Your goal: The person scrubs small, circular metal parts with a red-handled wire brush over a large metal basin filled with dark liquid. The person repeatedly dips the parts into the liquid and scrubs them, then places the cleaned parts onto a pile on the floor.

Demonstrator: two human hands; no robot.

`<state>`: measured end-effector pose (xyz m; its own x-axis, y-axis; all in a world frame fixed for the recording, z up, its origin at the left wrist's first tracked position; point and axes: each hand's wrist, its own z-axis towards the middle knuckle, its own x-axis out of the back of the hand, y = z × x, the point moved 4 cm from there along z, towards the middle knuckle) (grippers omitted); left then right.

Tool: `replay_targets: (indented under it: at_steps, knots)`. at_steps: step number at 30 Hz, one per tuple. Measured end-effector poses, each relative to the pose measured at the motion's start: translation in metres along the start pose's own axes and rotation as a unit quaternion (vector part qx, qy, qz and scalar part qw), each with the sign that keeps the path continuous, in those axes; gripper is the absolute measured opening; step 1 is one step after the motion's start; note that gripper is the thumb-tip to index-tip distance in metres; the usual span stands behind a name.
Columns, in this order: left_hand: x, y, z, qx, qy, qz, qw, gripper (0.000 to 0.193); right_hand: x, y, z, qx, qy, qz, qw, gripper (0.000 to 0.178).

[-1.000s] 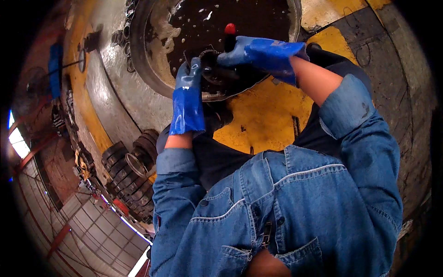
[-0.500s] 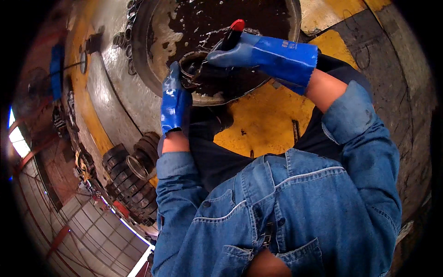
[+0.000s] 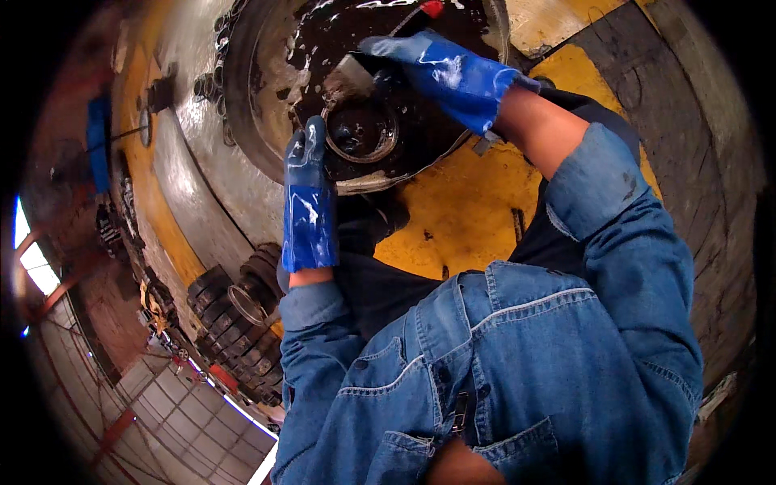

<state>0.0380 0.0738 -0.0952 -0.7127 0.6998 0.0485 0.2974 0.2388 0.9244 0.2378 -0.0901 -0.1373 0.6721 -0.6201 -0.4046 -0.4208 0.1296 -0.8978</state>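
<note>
My left hand (image 3: 309, 194), in a blue rubber glove, grips the left side of a round metal ring (image 3: 394, 139). The ring's opening faces up, over dark liquid in a wide round basin (image 3: 242, 105). Beyond the ring, my right hand (image 3: 440, 71), gloved too, is closed around a flat-headed hand tool (image 3: 349, 79). Its pale head is near the ring's far edge, and its red end (image 3: 432, 9) shows past the glove. Whether the tool is a brush or a scraper I cannot tell. My right fingertips are partly hidden.
Several small metal rings (image 3: 218, 81) line the basin's left side. Larger dark ring-shaped parts (image 3: 234, 323) are stacked at the lower left. A yellow surface (image 3: 453, 210) lies between my knees, with dark matting (image 3: 630, 89) to the right.
My right hand has moved away from me with the tool, off the ring. The ring has tilted so its opening shows more fully, and my left hand has come slightly nearer to me.
</note>
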Motion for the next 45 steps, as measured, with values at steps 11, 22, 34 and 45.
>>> replay_targets:
  at_steps: [11, 22, 34, 45]
  knots:
    - [-0.059, 0.045, -0.003, -0.252, -0.244, 0.509, 0.786, 0.062, 0.045, -0.023, 0.004, -0.041, 0.152, -0.252, 0.955, 0.050]
    - [-0.091, 0.056, 0.000, -0.469, -0.449, 0.709, 0.275, 0.056, 0.009, -0.031, -0.036, -0.144, -0.009, -0.316, 0.938, 0.038]
    - [-0.055, 0.055, -0.007, -0.442, -0.076, 0.653, 0.610, 0.065, -0.006, -0.020, -0.014, -0.123, -0.074, -0.436, 0.888, 0.046]
    - [-0.027, -0.008, 0.016, 0.346, -0.014, -0.205, 0.916, 0.058, 0.005, -0.030, -0.013, -0.119, -0.009, -0.424, 0.898, 0.044]
